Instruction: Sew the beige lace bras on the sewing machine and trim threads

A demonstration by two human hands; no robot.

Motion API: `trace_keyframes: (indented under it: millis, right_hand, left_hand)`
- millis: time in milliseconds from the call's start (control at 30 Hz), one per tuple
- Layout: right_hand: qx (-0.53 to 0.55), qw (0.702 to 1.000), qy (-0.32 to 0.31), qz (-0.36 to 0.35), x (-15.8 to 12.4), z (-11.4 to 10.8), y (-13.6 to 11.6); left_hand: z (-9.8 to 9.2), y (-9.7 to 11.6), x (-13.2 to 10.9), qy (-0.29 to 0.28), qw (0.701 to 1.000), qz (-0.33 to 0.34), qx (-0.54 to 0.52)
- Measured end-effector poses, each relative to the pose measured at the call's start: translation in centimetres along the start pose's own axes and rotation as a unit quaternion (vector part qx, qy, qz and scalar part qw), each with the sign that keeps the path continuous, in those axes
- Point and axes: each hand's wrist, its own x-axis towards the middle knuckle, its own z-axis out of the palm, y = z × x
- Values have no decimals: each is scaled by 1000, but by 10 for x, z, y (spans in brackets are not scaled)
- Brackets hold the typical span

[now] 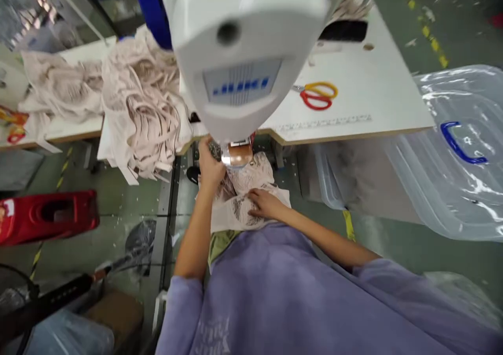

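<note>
A beige lace bra lies over my lap and runs up beneath the white sewing machine head. My right hand rests on one of its cups, palm down, with the fingers apart on the lace. Up beside the lower end of the machine is my left hand, at the left edge of the fabric. Its fingertips go out of sight behind the machine, so what they hold is hidden. The needle area is also hidden by the machine head.
A pile of beige bras hangs over the table edge at left. Scissors with red and yellow handles lie on the white tabletop. A clear plastic bin stands at right, and a red plastic object is low at left.
</note>
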Motion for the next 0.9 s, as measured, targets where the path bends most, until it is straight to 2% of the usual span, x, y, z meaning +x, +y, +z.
trace_keyframes:
  millis: [100,167,233,333,400,467,567,633,700,800,900]
  right_hand:
    - [-63,998,-17,15,3,10,0]
    - [-103,994,-9,25,10,10,-2]
    - [-137,990,1,28,18,6,-4]
    - [-168,985,-1,24,31,0,-3]
    - [-173,985,-14,17,36,-3,-2]
    - [-166,985,-35,4,35,-7,-3]
    - [-140,988,-69,-15,21,-24,-5]
    - [-126,989,-83,-15,8,-48,-5]
    - [-115,989,-95,-11,-5,-85,-2]
    - [-82,991,-108,-20,-26,-161,7]
    - [42,990,-130,32,-54,-246,17]
  left_hand:
    - [-2,-21,2,-154,987,4,-41]
    - [-11,-29,-3,-218,974,-13,-60]
    - [-22,-36,-17,-253,964,-55,-55]
    - [-29,-47,-55,-270,954,-122,47]
    - [-24,-54,-86,-270,948,-129,108]
    - [-11,-60,-116,-298,937,-131,131]
    - [7,-65,-142,-345,913,-152,156]
    - [8,-61,-145,-369,900,-158,171]
    - [0,-50,-141,-387,892,-145,183]
    - [-25,-29,-132,-419,878,-114,201]
    - [-52,-15,-123,-433,870,-97,216]
